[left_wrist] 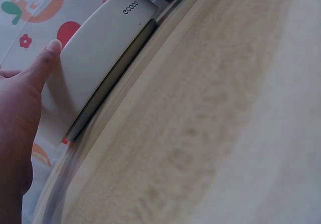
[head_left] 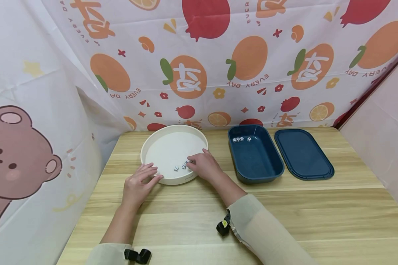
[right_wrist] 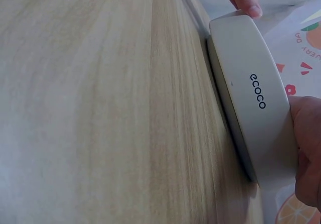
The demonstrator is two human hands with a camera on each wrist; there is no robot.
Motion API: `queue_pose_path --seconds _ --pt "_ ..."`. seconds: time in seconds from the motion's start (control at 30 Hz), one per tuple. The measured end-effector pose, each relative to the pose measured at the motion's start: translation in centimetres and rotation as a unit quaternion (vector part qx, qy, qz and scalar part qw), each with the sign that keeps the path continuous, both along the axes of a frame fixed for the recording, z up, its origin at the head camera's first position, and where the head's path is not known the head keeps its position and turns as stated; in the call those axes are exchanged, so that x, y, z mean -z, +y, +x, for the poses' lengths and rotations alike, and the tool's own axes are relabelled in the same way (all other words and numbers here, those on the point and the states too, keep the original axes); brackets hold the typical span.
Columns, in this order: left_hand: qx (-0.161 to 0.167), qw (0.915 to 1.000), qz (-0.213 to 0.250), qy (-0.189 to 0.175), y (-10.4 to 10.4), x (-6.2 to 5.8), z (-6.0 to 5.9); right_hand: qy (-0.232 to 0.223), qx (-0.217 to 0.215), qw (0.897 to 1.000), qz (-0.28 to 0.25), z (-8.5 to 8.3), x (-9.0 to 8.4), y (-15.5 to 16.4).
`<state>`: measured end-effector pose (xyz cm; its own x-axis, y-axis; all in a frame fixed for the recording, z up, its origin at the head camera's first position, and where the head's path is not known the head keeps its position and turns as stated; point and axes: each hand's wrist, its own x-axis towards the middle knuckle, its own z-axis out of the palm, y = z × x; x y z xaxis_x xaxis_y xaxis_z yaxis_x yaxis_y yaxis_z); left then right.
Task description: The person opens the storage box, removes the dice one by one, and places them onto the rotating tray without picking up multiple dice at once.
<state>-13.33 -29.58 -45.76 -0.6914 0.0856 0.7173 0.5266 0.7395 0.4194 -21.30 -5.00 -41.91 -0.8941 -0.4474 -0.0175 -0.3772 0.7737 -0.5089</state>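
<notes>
A round cream tray (head_left: 167, 147) stands at the left of the table, with several small white dice (head_left: 176, 168) near its front right side. My left hand (head_left: 139, 183) rests at the tray's front left rim, thumb on the edge and fingers reaching over it. In the left wrist view, that thumb (left_wrist: 47, 56) lies against the tray's upper edge. My right hand (head_left: 205, 165) reaches over the right rim, its thumb and forefinger bent around the dice at the right end. Whether they pinch one I cannot tell.
Right of the tray stands a deep navy box (head_left: 257, 158) with several dice (head_left: 241, 139) at its far left end. Beside it lies a flat navy lid (head_left: 303, 154). A fruit-print cloth (head_left: 215, 88) hangs behind the wooden table (head_left: 185, 217).
</notes>
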Motion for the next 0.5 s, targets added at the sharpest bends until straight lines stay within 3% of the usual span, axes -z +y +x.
queue_pose_path --seconds 0.5 --pt "-0.003 1.0 -0.004 -0.008 0.05 -0.12 0.06 0.03 -0.01 0.999 -0.03 -0.18 0.67 0.25"
